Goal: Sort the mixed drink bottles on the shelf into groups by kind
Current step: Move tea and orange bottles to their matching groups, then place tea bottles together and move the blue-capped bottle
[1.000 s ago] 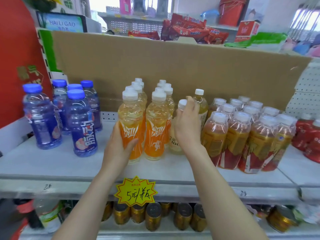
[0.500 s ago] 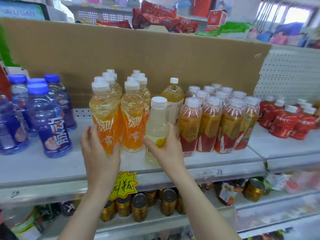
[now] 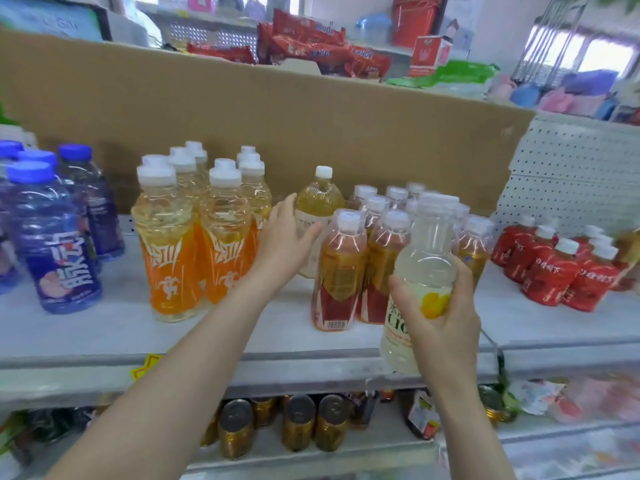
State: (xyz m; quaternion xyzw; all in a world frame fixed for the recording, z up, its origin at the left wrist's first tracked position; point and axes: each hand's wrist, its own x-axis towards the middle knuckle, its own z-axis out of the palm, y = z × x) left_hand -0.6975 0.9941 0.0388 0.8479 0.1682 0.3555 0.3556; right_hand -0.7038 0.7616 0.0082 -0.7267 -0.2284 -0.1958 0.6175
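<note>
Shelf (image 3: 86, 334): carrying the orange bottles (image 3: 169, 258), my landmark.
Tea bottles (image 3: 341, 271): standing right of the orange bottles.
Yellow bottle (image 3: 320, 199): standing just right of them; left hand (image 3: 284, 237) is reaching it, fingers wide.
Pale lemon bottle (image 3: 424, 268): right hand (image 3: 446, 327) is gripping it, lifted, further right.
Risk: I am expecting the spread fingers to be toppling neighbours.

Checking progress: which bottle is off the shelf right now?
The pale lemon-label bottle, held by the right hand; every other bottle stands on the shelf.
</note>
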